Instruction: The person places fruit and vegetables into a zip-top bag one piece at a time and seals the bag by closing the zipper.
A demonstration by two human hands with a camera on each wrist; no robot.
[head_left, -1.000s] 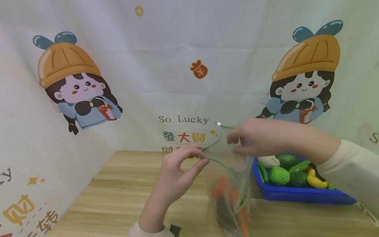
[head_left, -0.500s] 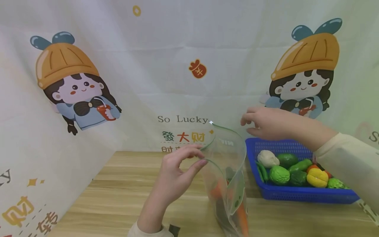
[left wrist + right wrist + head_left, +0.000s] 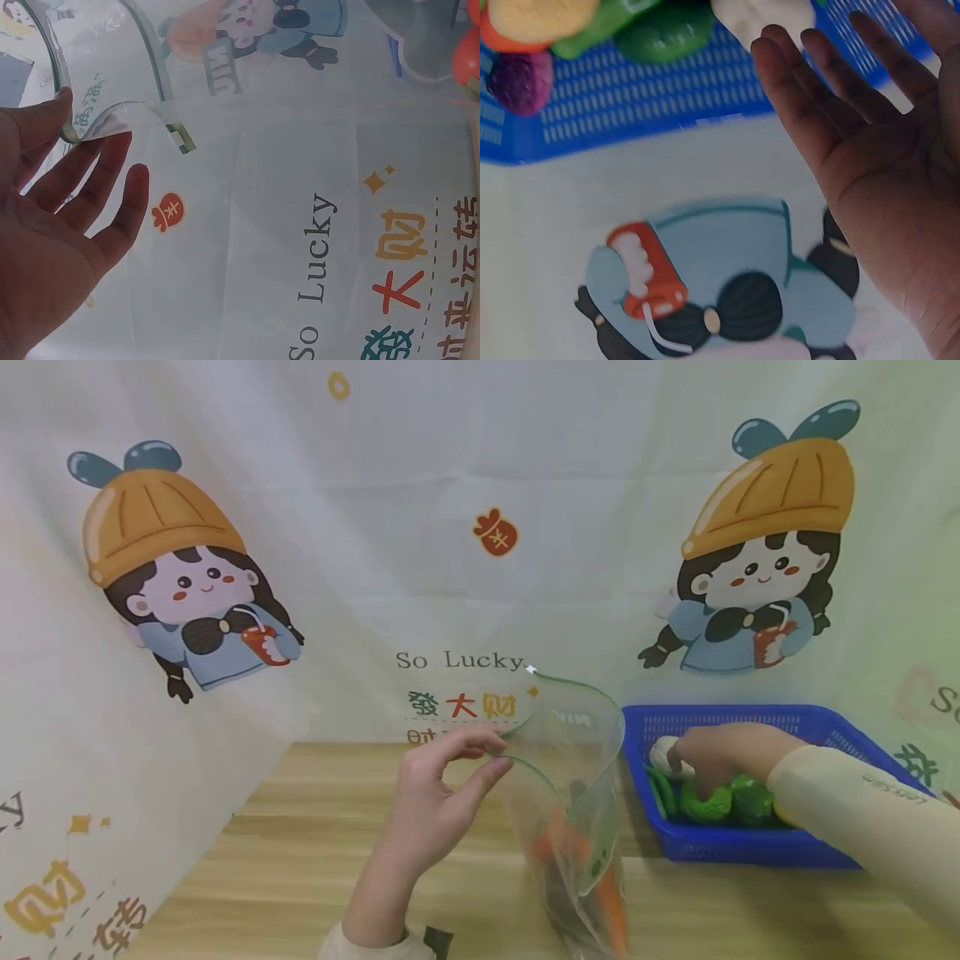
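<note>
My left hand pinches the green-edged rim of a clear zip bag between thumb and fingers. The bag stands upright with its mouth gaping and a white slider at the far corner. Orange carrots and a dark vegetable show through its lower part. My right hand reaches down into the blue basket, fingers spread and nearly straight in the right wrist view. Its fingertips are right by a white vegetable and a round green cabbage-like vegetable; nothing shows in its grasp.
Also in the basket are green peppers, a dark green vegetable and a purple one. The right sleeve hides part of the basket. Behind the wooden table hangs a printed cloth.
My right hand has left the bag's mouth, moved right and gone down into the basket. The left hand keeps its pinch on the bag's rim, nearly still.
</note>
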